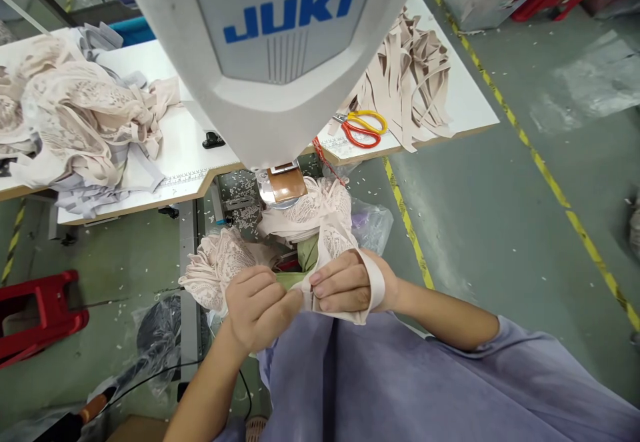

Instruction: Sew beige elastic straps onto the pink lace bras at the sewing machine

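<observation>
1. Well, both hands are low in front of the worker's blue-purple shirt (390, 375), just below the head of a big sewing machine (300, 115).
2. The left hand (265, 305) is closed, thumb and fingers pinching one end of a beige band (377, 285) — a firm, narrow grip.
3. The right hand (350, 282) has its fingers bent over the same band, close to the left fingertips; the cloth loops round the back of those fingers.
4. From that band a piece of beige lace (336, 237) runs up toward the machine; more lacy cloth (320, 205) bunches there, just below a brown plate (287, 185). I can't tell from where I stand whether it is all one garment.
5. Another lacy bundle (215, 265) sits to the left, near the left hand.
6. On the white table (470, 112), to the right of the machine, lie scissors (365, 129) with one red and one yellow handle, beside a heap of beige strips (417, 75).
7. Across on the left part of the tabletop, lacy garments (90, 109) are piled loosely.
8. Down on the floor — green, sprinkled with pale scraps — I see yellow-and-black tape (540, 169) and a red stool (45, 312).
</observation>
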Demonstrator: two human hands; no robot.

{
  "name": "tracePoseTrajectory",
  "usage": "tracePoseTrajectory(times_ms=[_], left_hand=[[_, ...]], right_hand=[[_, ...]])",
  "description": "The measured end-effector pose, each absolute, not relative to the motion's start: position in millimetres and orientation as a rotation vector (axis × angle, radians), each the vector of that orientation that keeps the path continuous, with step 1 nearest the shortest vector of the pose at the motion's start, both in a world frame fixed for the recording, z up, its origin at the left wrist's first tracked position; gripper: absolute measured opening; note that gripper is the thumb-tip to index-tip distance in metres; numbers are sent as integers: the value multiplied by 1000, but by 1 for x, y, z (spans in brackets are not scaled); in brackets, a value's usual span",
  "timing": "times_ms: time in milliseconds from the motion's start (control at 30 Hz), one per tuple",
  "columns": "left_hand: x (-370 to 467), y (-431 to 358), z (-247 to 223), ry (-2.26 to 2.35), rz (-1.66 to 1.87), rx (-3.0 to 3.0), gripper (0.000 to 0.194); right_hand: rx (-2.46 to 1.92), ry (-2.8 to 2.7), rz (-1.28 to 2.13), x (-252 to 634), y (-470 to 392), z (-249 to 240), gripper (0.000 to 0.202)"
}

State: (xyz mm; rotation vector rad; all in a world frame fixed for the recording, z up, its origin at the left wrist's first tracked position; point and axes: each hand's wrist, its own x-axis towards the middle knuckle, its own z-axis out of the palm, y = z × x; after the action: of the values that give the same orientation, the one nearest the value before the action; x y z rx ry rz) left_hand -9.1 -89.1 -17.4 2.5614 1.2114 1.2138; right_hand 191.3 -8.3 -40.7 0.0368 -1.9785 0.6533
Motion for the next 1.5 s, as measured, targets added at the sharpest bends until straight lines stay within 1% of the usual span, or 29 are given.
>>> tracePoseTrajectory(times_ms=[200,400,567,700,833,967,1133,1500], left_hand=[[-10,-93,-20,1254,1221,2495,17],[-12,-95,-21,1307,1129,2531,14],[-12,-91,-18,1237,1216,2554,20],[-9,-88,-15,1182,1227,2556,16],[-8,-87,-15,1184,1227,2540,17],[-11,-89,-16,1245,1208,2492,18],[-12,-90,-16,1307,1164,2482,19],[-14,-89,-21,1281,1202,2463,18]], right_hand=[[34,-1984,663,192,-10,-41,8],[19,-1991,669,193,-11,-43,7],[51,-1974,674,193,-10,-46,6],[57,-1971,691,191,-7,-45,7],[51,-1976,705,192,-7,-45,11],[19,-1992,719,195,-10,-51,5],[64,-1986,703,196,-11,-58,5],[25,-1992,690,194,-9,-58,7]])
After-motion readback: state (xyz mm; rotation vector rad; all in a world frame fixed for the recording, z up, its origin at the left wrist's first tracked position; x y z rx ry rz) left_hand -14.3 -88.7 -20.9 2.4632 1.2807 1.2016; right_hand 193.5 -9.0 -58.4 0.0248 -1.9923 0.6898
